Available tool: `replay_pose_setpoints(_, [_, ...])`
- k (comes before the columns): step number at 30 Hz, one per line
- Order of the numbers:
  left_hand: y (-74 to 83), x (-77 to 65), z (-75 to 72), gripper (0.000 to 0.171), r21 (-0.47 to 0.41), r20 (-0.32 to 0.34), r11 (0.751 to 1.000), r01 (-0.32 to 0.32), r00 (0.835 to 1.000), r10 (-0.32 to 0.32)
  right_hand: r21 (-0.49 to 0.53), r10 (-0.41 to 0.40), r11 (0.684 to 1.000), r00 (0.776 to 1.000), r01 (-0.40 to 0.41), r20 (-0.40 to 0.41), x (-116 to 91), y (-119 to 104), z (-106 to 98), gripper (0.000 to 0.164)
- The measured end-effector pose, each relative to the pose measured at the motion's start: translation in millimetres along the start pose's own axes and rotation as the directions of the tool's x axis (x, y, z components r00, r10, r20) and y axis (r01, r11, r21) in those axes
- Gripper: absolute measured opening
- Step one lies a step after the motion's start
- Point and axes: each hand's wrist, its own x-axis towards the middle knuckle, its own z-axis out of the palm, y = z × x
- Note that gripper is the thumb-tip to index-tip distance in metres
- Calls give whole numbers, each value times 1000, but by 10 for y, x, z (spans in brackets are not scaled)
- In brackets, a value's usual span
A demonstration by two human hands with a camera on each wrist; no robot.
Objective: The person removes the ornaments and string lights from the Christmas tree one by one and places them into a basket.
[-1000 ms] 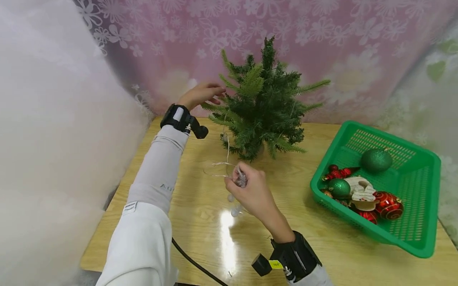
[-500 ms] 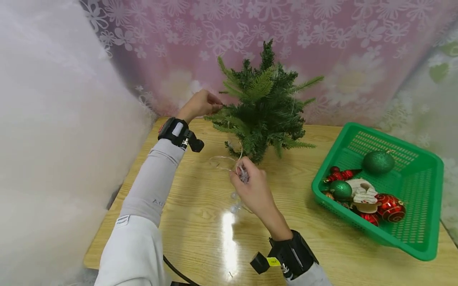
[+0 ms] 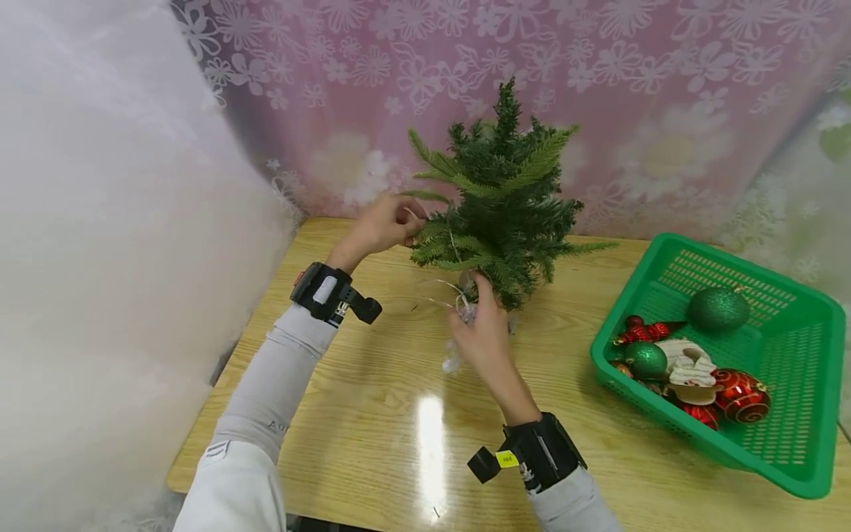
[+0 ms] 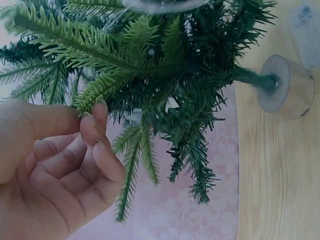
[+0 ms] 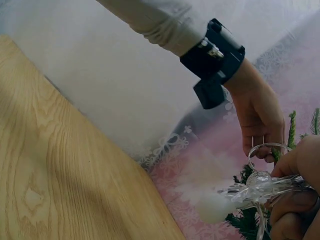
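A small artificial Christmas tree (image 3: 508, 199) stands at the back of the table; its round wooden base (image 4: 290, 90) shows in the left wrist view. On the tree's left side, my left hand (image 3: 385, 224) pinches the tip of a light green branch (image 4: 97, 90) between thumb and fingers. Low in front of the tree, my right hand (image 3: 488, 332) grips a bundled string of lights (image 5: 255, 192) with clear wire and pale bulbs. One strand (image 3: 453, 240) rises from the bundle into the branches, and bulbs (image 3: 452, 362) dangle below the hand.
To the right stands a green plastic basket (image 3: 791, 384) holding red and green baubles and other ornaments. A pink flowered curtain (image 3: 359, 89) hangs directly behind the tree. White sheeting (image 3: 113, 244) bounds the left side of the wooden table (image 3: 359, 458).
My left hand has gone from loose fingers beside the tree to pinching a branch tip, lower down. My right hand has moved up toward the tree with the lights. The branches have shifted.
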Motion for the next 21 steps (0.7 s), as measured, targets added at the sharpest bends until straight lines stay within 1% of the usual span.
replay_pose_setpoints(5, [39, -105, 75, 20, -21, 5, 1000, -3, 1000, 3, -27, 23, 999, 1000, -24, -17, 37, 64, -57, 54])
replay_pose_setpoints(9, [28, -169, 136, 22, -9, 9, 1000, -26, 1000, 26, -27, 30, 999, 999, -32, -43, 9, 68, -142, 44])
replay_pose_setpoints(13, [46, -224, 187, 21, -2, -4, 998, -61, 998, 61, 9, 0, 1000, 999, 1, -55, -50, -4, -287, 29])
replay_pose_setpoints(16, [71, -254, 237, 20, 19, -14, 996, -84, 996, 84, 56, -17, 998, 1000, 18, -23, -93, -71, -413, 20])
replay_pose_setpoints(19, [94, -274, 304, 19, 49, -24, 993, -103, 994, 104, 95, -47, 994, 999, 47, 1, -119, -130, -534, 15])
replay_pose_setpoints(21, [114, -281, 357, 18, 61, -34, 990, -128, 991, 130, 125, -76, 989, 997, 74, 6, -122, -167, -606, 14])
